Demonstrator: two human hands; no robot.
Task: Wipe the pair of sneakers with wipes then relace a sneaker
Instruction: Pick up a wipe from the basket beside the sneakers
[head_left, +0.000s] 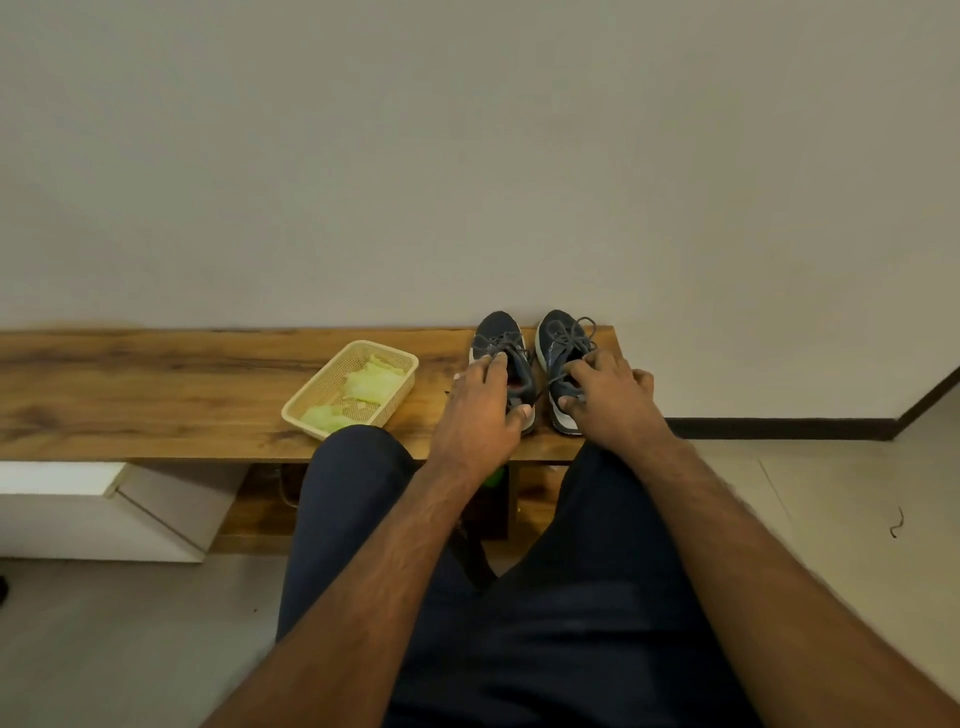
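Note:
Two dark blue sneakers with white soles stand side by side, toes to the wall, at the right end of a wooden bench (156, 395). My left hand (480, 410) grips the left sneaker (498, 338) over its collar and heel, thumb at the heel's inner side. My right hand (608, 395) grips the right sneaker (558, 335) over its opening, fingers curled at the tongue and the grey laces. Both heels are largely hidden by my hands. A cream plastic basket (402, 358) to the left holds crumpled pale green wipes (371, 384).
The bench stands against a plain wall. My knees in dark trousers sit just before its front edge. A white cabinet (104, 509) is on the floor under the bench at left. Tiled floor extends to the right, with a dark skirting board (779, 428).

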